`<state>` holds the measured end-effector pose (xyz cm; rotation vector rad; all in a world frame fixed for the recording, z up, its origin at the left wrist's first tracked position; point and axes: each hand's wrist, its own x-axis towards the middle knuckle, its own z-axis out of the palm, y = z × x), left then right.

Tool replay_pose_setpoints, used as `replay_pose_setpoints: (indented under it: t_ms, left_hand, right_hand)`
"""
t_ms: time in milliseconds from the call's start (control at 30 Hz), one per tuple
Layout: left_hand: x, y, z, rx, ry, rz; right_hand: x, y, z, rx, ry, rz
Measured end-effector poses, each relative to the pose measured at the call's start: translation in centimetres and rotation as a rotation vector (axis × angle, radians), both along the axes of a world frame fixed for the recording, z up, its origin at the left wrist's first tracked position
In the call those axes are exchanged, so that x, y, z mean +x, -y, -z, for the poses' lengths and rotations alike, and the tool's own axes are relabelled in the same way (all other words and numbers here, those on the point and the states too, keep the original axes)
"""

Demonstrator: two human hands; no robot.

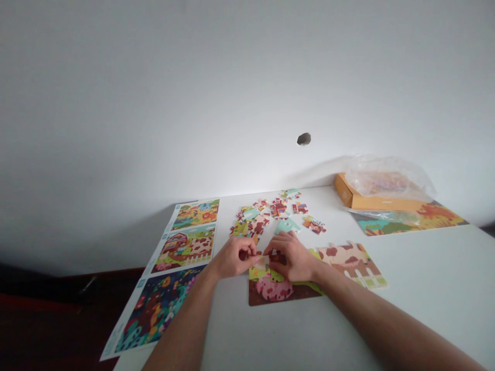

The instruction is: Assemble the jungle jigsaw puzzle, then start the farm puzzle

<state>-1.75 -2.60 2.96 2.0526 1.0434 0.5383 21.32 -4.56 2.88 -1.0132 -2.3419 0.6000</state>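
Observation:
A partly assembled jigsaw puzzle (305,289) lies on the white table, showing a pink spotted pig at its left and a cow's body above a white fence at its right. At its upper left corner, my left hand (236,257) pinches a small puzzle piece (261,263) between thumb and fingers. My right hand (291,257) rests over the puzzle's top edge, fingers curled down beside that same piece; whether it grips anything is hidden. Just beyond my hands is a loose heap of puzzle pieces (261,221), with a light green piece (286,225) near my right knuckles.
On the left lies a reference sheet (185,257) with three printed pictures, reaching the table's left edge. An orange box (381,201) under a clear plastic bag (390,178) stands at the back right, on a colourful picture board (444,219). The wall behind has a hole (303,139).

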Motion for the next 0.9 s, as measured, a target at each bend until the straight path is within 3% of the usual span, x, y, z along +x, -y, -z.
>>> replay_pose_setpoints:
  t_ms: [233, 900]
  left_hand:
    - [-0.08, -0.06, 0.42, 0.026, -0.009, -0.001]
    - [0.5, 0.57, -0.57, 0.166, -0.267, -0.084]
  right_hand:
    - [-0.22, -0.05, 0.26, 0.033, -0.008, 0.01]
    - [-0.25, -0.15, 0.47, 0.009, 0.021, 0.027]
